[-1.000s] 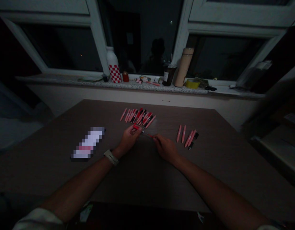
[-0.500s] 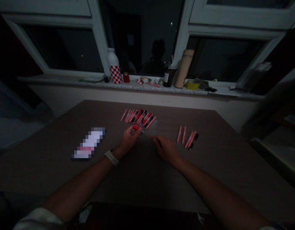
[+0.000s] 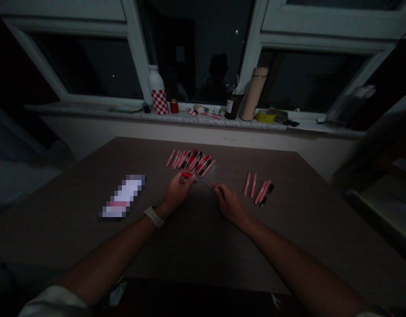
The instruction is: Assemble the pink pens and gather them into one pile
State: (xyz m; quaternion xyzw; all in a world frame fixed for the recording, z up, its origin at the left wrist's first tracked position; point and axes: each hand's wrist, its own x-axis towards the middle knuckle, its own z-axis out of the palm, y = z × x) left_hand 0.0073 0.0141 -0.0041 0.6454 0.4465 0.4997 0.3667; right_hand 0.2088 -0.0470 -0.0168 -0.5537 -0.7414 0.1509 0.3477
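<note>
My left hand [image 3: 179,190], with a watch on its wrist, pinches a red pen barrel [image 3: 188,175]; a slim tip juts from the barrel's right end. Across a small gap, my right hand [image 3: 229,200] has its fingers closed on a thin red stick like a pen refill [image 3: 212,183], which points at the barrel. Just beyond my left hand lies a pile of pink, red and black pens [image 3: 191,161]. Right of my right hand, several pink pens [image 3: 254,185] lie in a loose row, with a black cap [image 3: 263,202] by them.
On the brown table [image 3: 196,246], a phone with a blurred screen [image 3: 125,198] lies to the left. Along the windowsill [image 3: 196,119] stand a checkered white bottle [image 3: 158,92], a small red jar [image 3: 174,106], a dark cup [image 3: 233,106] and a tan thermos [image 3: 254,93].
The thin red stick in my right hand has come apart from the red barrel in my left. My right hand has shifted slightly to the right; the pens on the table lie as before.
</note>
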